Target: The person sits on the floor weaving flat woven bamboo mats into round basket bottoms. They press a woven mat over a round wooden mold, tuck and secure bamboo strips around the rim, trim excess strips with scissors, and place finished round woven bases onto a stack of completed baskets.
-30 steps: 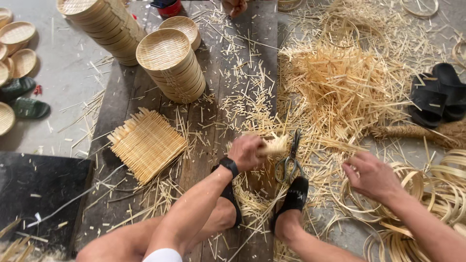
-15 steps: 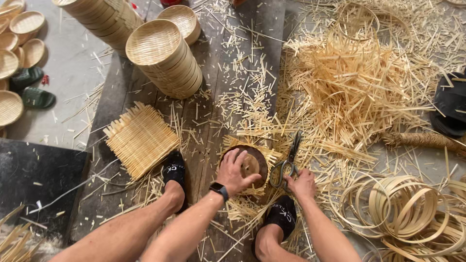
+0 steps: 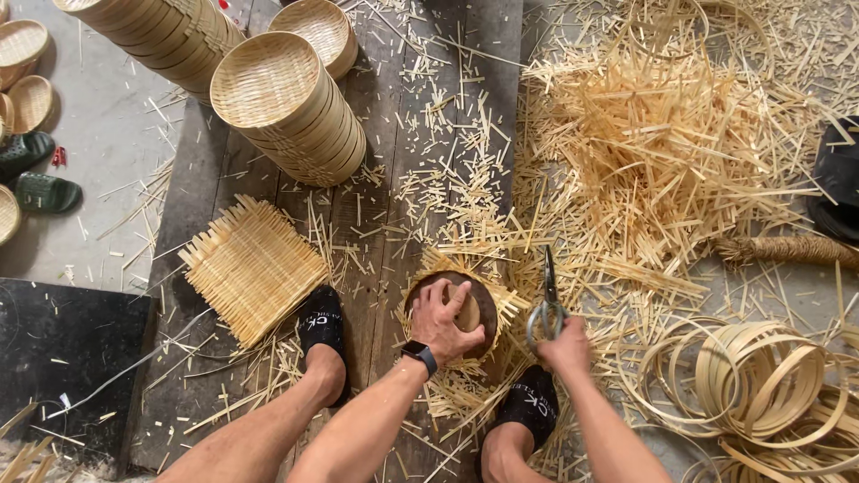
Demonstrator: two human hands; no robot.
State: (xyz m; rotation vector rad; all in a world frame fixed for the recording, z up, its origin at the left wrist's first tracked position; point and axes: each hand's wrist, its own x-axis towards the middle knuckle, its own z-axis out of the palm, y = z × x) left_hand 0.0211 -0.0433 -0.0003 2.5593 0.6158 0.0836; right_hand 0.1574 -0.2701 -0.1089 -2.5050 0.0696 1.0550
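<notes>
Scissors (image 3: 547, 300) sit gripped in right hand (image 3: 565, 344); left hand (image 3: 445, 320) presses round mould (image 3: 479, 306).

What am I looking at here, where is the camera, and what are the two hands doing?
The picture comes from a camera worn on a person's head, looking down at their own arms and feet. There is no machine, only bare hands.

The left hand, with a watch on its wrist, presses flat on a round brown disc that lies on a woven bamboo mat whose strip ends stick out around it. The right hand holds scissors, blades pointing away, just beside the disc.

On the wooden boards lie a square woven mat, stacks of round baskets, a large heap of cut bamboo strips and coiled bamboo hoops. Both feet wear black slippers.
</notes>
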